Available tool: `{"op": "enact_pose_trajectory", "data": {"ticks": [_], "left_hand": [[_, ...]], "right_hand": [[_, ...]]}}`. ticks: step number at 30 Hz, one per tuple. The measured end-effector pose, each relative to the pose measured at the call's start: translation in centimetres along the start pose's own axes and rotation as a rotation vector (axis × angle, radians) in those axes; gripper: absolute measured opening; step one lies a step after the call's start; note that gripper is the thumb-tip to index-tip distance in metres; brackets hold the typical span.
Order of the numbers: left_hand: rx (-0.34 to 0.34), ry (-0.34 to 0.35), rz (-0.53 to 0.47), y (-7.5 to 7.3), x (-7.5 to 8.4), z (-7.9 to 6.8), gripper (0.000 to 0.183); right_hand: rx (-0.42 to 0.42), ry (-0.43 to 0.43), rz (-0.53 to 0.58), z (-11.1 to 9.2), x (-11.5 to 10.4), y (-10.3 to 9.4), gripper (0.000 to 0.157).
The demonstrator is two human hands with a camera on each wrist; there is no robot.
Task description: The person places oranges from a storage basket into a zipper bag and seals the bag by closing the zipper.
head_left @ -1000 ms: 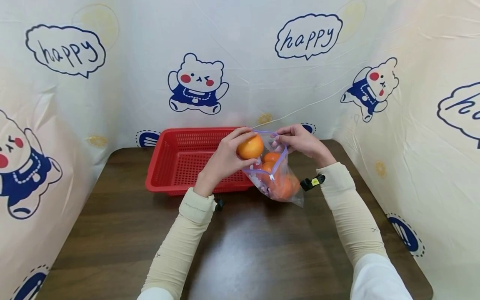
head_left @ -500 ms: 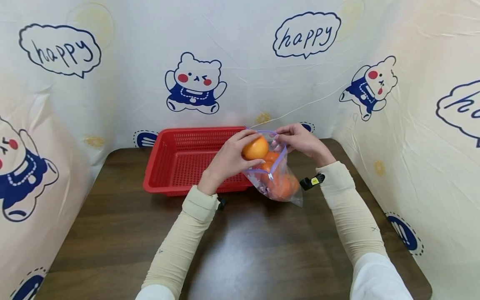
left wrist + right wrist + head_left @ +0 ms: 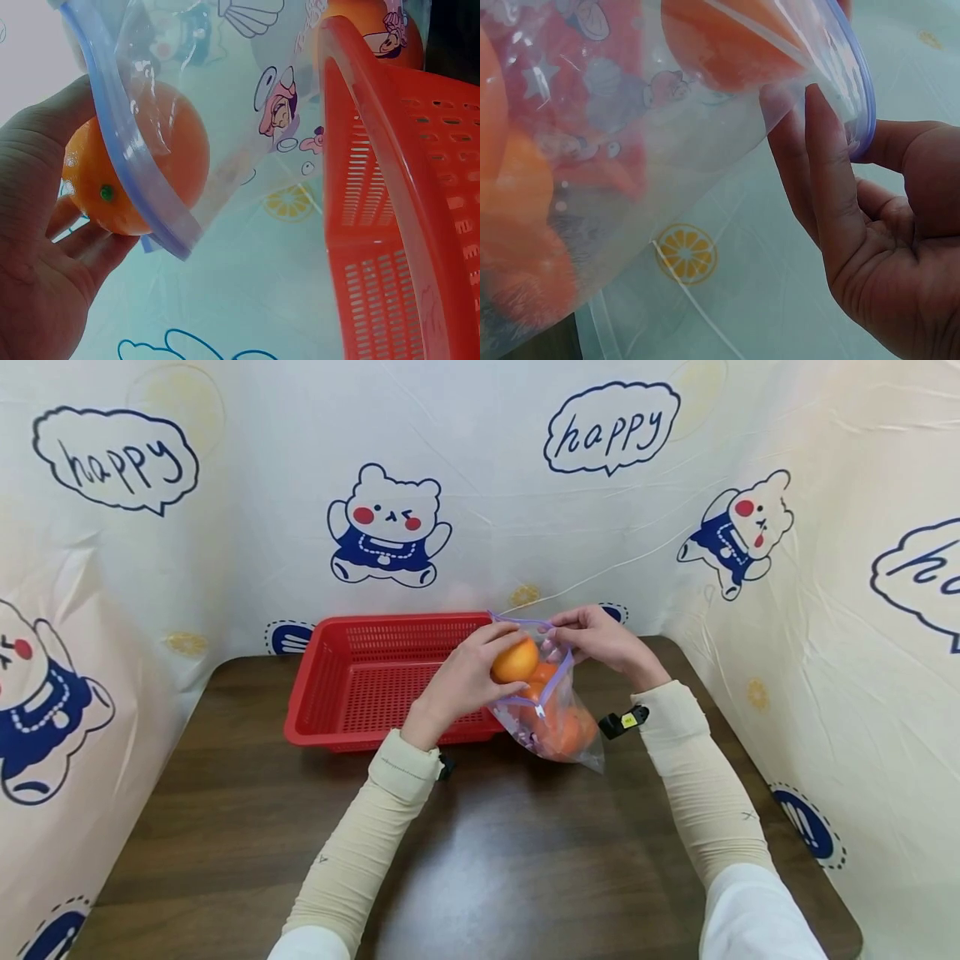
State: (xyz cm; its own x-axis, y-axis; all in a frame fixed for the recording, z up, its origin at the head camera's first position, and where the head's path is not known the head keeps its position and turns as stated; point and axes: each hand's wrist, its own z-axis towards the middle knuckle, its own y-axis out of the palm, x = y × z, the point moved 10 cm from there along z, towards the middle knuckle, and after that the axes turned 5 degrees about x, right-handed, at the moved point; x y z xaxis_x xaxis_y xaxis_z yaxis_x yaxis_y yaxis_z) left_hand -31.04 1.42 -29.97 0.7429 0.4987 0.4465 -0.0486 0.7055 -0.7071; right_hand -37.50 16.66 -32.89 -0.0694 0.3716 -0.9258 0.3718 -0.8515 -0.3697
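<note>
My left hand (image 3: 468, 670) grips an orange (image 3: 515, 660) at the mouth of a clear zip bag (image 3: 592, 752) with a purple zip edge. In the left wrist view that orange (image 3: 176, 142) is partly behind the bag's film, its green stem end facing the camera. My right hand (image 3: 600, 639) pinches the bag's rim at the far right side. The right wrist view shows thumb and fingers of this hand (image 3: 877, 217) at the purple edge. Several more oranges (image 3: 566, 733) lie in the lower part of the bag, seen through printed film.
A red perforated plastic basket (image 3: 315, 693) stands on the brown wooden table (image 3: 480, 860), left of the bag and partly behind it. A white cloth (image 3: 495, 460) printed with bears surrounds the table. Dark wrist cameras (image 3: 624, 723) are strapped to both wrists.
My left hand has carried the orange a little to the right, deeper into the bag's mouth. My right hand keeps its hold on the rim.
</note>
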Motion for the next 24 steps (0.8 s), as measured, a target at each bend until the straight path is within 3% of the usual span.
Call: {"op": "enact_pose_trajectory", "data": {"ticks": [6,24], "left_hand": [[-0.011,0.022,0.0,0.5,0.3,0.3,0.07],[-0.029,0.002,0.038,1.2,-0.2,0.5,0.069]], "right_hand": [[-0.01,-0.008,0.021,0.0,-0.1,-0.1,0.036],[0.009,0.003,0.02,-0.3,-0.3,-0.3,0.034]]}}
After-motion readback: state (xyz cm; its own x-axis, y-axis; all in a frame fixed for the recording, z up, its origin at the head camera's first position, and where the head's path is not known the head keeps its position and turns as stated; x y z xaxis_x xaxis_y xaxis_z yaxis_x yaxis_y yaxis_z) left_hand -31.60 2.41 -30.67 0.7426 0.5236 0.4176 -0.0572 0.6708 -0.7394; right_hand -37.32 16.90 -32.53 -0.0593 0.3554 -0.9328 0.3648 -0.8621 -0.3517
